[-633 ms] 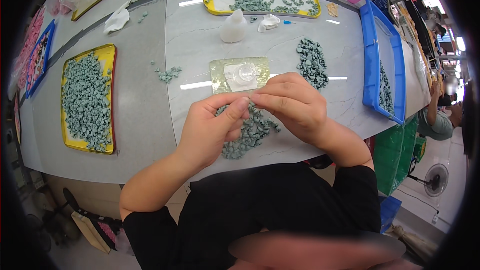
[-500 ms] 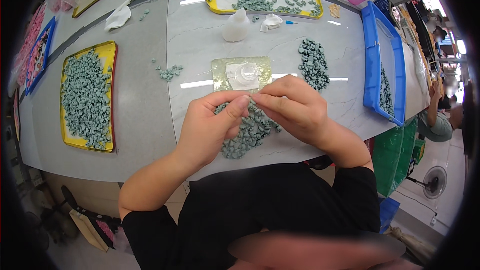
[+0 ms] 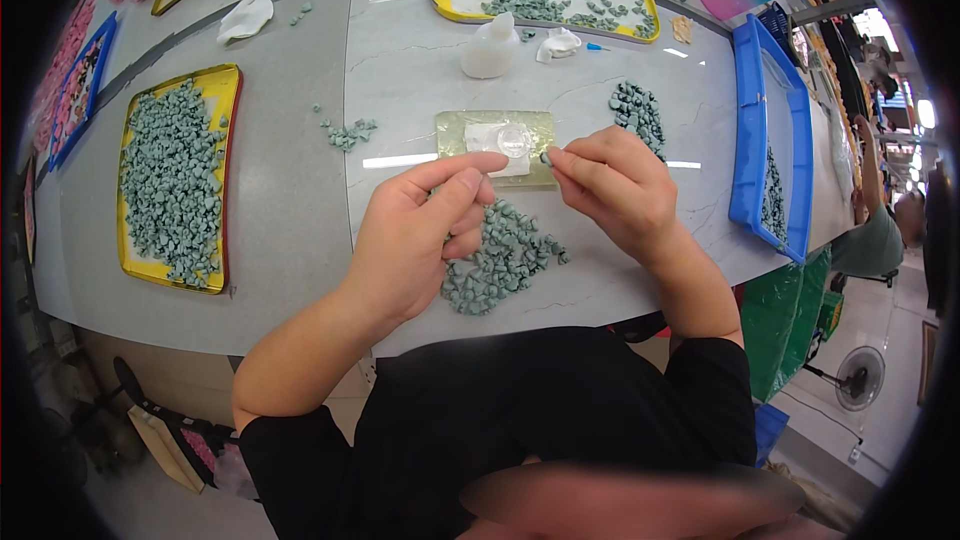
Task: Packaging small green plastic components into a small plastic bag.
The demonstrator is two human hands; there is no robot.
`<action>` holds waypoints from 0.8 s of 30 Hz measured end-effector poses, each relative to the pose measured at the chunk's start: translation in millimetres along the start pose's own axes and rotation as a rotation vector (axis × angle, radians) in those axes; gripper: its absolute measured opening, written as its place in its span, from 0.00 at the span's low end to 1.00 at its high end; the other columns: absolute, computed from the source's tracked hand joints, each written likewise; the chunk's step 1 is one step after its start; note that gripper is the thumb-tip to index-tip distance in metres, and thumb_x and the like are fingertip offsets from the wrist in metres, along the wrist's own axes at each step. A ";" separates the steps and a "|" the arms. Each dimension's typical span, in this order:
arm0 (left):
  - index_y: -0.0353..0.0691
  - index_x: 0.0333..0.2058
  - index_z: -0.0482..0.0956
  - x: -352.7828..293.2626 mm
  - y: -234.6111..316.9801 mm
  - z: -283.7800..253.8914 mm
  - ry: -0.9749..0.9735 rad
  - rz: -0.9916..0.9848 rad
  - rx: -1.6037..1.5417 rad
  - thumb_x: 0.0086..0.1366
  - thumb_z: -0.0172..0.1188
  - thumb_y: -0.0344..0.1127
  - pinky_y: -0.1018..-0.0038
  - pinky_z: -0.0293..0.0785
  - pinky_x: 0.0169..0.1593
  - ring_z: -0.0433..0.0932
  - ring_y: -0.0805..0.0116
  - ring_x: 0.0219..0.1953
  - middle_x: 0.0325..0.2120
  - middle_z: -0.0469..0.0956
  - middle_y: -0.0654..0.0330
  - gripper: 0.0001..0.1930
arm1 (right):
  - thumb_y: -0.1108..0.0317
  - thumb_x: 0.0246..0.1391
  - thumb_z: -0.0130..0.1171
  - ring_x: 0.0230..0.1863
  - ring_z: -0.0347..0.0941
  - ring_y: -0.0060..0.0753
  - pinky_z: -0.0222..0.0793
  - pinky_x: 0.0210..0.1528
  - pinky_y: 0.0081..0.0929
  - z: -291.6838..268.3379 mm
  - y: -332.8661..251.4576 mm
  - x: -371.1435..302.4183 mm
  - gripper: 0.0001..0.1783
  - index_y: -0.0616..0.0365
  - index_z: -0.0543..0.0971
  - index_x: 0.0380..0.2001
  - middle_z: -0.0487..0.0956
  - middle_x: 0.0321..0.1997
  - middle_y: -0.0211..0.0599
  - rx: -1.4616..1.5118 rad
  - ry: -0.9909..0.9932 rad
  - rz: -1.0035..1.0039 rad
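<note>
My right hand (image 3: 622,185) pinches a small grey-green piece (image 3: 546,157) between thumb and index finger, over the right edge of a pale green mat (image 3: 453,130). To its left, my left hand (image 3: 425,225) is closed, its thumb pressed to the index finger and the other fingers curled; whatever it may hold is hidden. On the mat lie a white cloth or paper (image 3: 482,137) and a small clear round dish (image 3: 514,141). A heap of grey-green pieces (image 3: 497,265) lies close to my body, partly behind my left hand.
A yellow tray of similar pieces (image 3: 232,130) stands left, another yellow tray (image 3: 447,12) at the back. Beyond the mat are a white bottle (image 3: 488,50) and a crumpled tissue (image 3: 558,45). At right are a second heap (image 3: 638,115) and a blue bin (image 3: 745,130).
My hands, touching at the fingertips before, are now apart. The right has moved away to the right with the small piece showing in its pinch. The view has shifted slightly.
</note>
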State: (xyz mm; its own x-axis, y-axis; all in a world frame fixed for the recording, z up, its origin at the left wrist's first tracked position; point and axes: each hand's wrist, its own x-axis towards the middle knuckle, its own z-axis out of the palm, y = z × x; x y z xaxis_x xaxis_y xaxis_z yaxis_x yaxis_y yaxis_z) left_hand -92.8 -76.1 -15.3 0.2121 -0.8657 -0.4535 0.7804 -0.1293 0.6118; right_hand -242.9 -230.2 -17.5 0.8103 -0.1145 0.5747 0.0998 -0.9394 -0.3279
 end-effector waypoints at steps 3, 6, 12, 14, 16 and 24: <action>0.30 0.43 0.72 0.7 2.8 -5.2 0.017 0.030 0.013 0.65 0.52 0.31 0.84 0.54 0.21 0.56 0.83 0.19 0.27 0.69 0.64 0.12 | 0.84 0.32 0.65 0.26 0.72 0.33 0.67 0.26 0.25 5.4 2.7 0.6 0.15 0.65 0.78 0.30 0.76 0.27 0.37 -0.013 -0.006 0.000; 0.31 0.44 0.71 1.3 2.9 -12.8 0.018 0.010 -0.009 0.64 0.55 0.32 0.84 0.53 0.21 0.57 0.83 0.19 0.26 0.70 0.64 0.13 | 0.83 0.32 0.65 0.26 0.71 0.33 0.67 0.26 0.25 8.6 2.4 1.6 0.15 0.65 0.78 0.30 0.75 0.27 0.37 -0.013 -0.014 -0.007; 0.33 0.42 0.75 0.3 0.9 -18.1 -0.021 -0.005 0.014 0.62 0.58 0.34 0.85 0.54 0.21 0.57 0.83 0.18 0.27 0.72 0.62 0.12 | 0.82 0.31 0.66 0.26 0.71 0.34 0.67 0.26 0.26 7.6 4.0 1.8 0.16 0.65 0.78 0.30 0.75 0.28 0.37 -0.052 -0.052 -0.032; 0.33 0.40 0.76 0.1 -1.3 -16.6 0.003 0.022 0.032 0.63 0.58 0.34 0.85 0.54 0.21 0.57 0.83 0.19 0.28 0.73 0.60 0.12 | 0.82 0.31 0.66 0.27 0.71 0.35 0.66 0.26 0.27 6.7 4.2 2.4 0.16 0.65 0.78 0.30 0.75 0.28 0.37 -0.082 -0.067 -0.046; 0.33 0.41 0.75 -0.9 0.9 -13.4 0.002 0.016 0.026 0.63 0.58 0.34 0.85 0.55 0.21 0.57 0.83 0.19 0.29 0.73 0.60 0.12 | 0.80 0.31 0.66 0.27 0.71 0.35 0.67 0.26 0.27 7.9 1.9 3.6 0.16 0.65 0.78 0.30 0.75 0.29 0.37 -0.132 -0.067 -0.077; 0.34 0.35 0.73 -2.9 -3.0 -18.2 0.005 -0.017 0.004 0.64 0.55 0.34 0.85 0.53 0.20 0.57 0.84 0.18 0.28 0.73 0.61 0.08 | 0.76 0.31 0.63 0.30 0.72 0.35 0.69 0.27 0.27 16.4 -0.3 9.4 0.17 0.66 0.79 0.32 0.75 0.31 0.38 -0.233 -0.086 -0.187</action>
State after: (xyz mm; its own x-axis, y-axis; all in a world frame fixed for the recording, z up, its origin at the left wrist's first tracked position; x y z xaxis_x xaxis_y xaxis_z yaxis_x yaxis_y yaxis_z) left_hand -85.1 -64.4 -27.7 0.2015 -0.8610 -0.4670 0.7815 -0.1461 0.6066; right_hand -225.9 -225.8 -24.3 0.8373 0.0861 0.5399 0.1250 -0.9915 -0.0357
